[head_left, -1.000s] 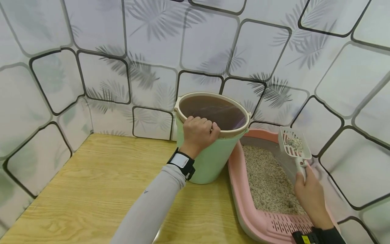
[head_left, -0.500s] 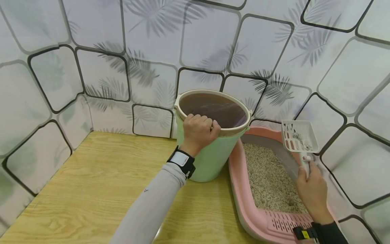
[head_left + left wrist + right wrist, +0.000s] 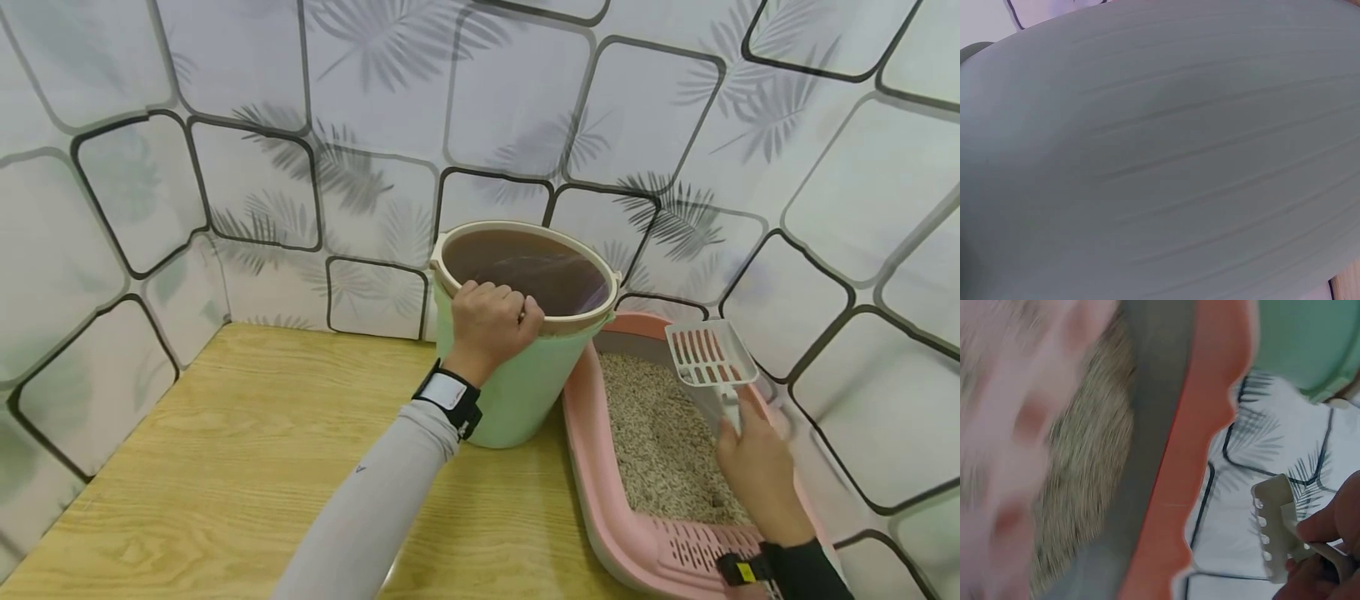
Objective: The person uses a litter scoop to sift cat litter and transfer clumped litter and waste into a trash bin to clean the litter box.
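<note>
My left hand (image 3: 487, 329) grips the front rim of a green trash bin (image 3: 517, 392) with a cream ring and a dark liner. In the left wrist view, the ribbed wall of the bin (image 3: 1210, 150) fills nearly everything. My right hand (image 3: 761, 475) holds a white slotted litter scoop (image 3: 711, 354) by its handle, above the far right part of a pink litter box (image 3: 588, 467). Its slots show through, with a small bit near the left corner. Grainy litter (image 3: 652, 433) covers the box floor. The right wrist view catches the scoop (image 3: 1275, 525) and fingers at lower right.
The bin stands against the box's left side, both on a wood-grain surface (image 3: 225, 450). Patterned wall covering (image 3: 375, 200) rises behind and on both sides. A perforated ledge (image 3: 705, 550) forms the near end of the litter box.
The scoop has tilted and moved up, then back down and left. The small heap of litter on it has mostly gone. My left hand stays on the bin rim.
</note>
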